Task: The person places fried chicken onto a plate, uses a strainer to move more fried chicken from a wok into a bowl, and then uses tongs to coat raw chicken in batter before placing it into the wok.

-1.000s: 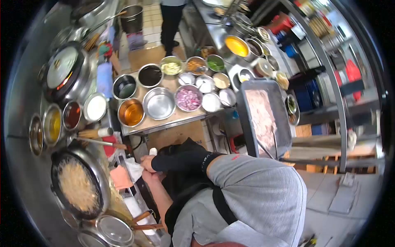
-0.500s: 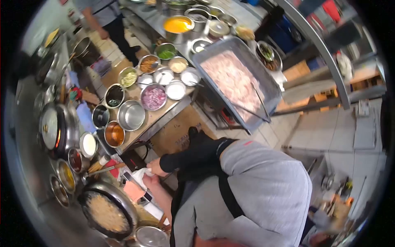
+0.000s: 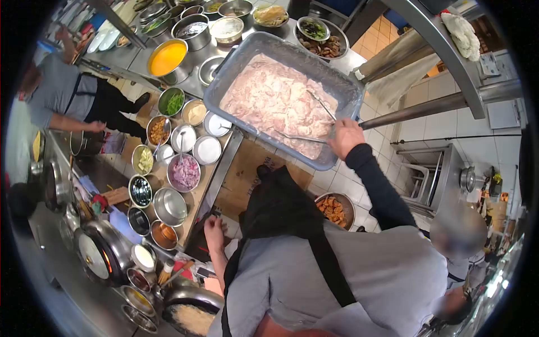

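Observation:
My right hand, below a black sleeve, is closed round the end of metal tongs at the near right edge of a grey tub. The arms of the tongs spread over pale raw meat in the tub. My left hand is near my body, beside the counter's edge, with its fingers curled; whether anything is in them is too small to tell.
Bowls of chopped onion, green herbs and white powder stand on the counter left of the tub. A pan is at the bottom. A co-worker stands at the far left; more people are at the right.
My right hand has moved from beside my left hand and the white cloth to the tongs at the tub. My left hand has come away from the cloth. The view has shifted.

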Tool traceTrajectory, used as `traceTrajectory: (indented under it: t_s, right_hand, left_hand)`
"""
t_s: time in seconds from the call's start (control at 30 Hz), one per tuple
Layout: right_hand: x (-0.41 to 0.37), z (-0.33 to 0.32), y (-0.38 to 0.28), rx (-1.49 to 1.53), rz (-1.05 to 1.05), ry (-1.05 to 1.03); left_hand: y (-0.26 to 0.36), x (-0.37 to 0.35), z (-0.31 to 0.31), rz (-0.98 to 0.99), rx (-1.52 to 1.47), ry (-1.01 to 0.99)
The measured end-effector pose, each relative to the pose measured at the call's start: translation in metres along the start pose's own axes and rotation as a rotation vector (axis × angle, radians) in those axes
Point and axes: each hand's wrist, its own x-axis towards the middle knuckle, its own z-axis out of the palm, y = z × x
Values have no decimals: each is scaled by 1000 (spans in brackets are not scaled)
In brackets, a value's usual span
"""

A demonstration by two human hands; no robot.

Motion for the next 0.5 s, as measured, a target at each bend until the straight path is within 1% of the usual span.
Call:
traceTrajectory:
  t_s: [0.03, 0.1, 0.17, 0.23, 0.27, 0.33, 0.37, 0.43, 0.47, 0.5]
  right_hand:
    - [2, 3, 15, -101, 69, -179]
    - [9, 11, 14, -100, 70, -195]
    - [14, 22, 15, -96, 90, -240]
    - [28, 25, 19, -101, 120, -298]
    - [31, 13, 15, -39, 106, -268]
    - [43, 27, 18, 11, -25, -208]
    - [51, 35, 22, 35, -84, -178]
    - [73, 55, 17, 221, -139, -306]
    - [79, 56, 10, 191, -170, -258]
    - [87, 61, 13, 166, -176, -284]
  left_hand:
    - [32, 9, 15, 125, 78, -42]
    - [105, 18, 57, 150, 23, -195]
    - [149, 35, 102, 234, -58, -371]
    - [184, 41, 146, 202, -171, -487]
    - [196, 40, 165, 188, -203, -514]
    - [214, 42, 191, 154, -254, -571]
    - [218, 50, 200, 168, -281, -557]
    - [209, 59, 216, 163, -312, -550]
    - [202, 72, 221, 162, -328, -535]
    - [204, 70, 222, 107, -400, -506]
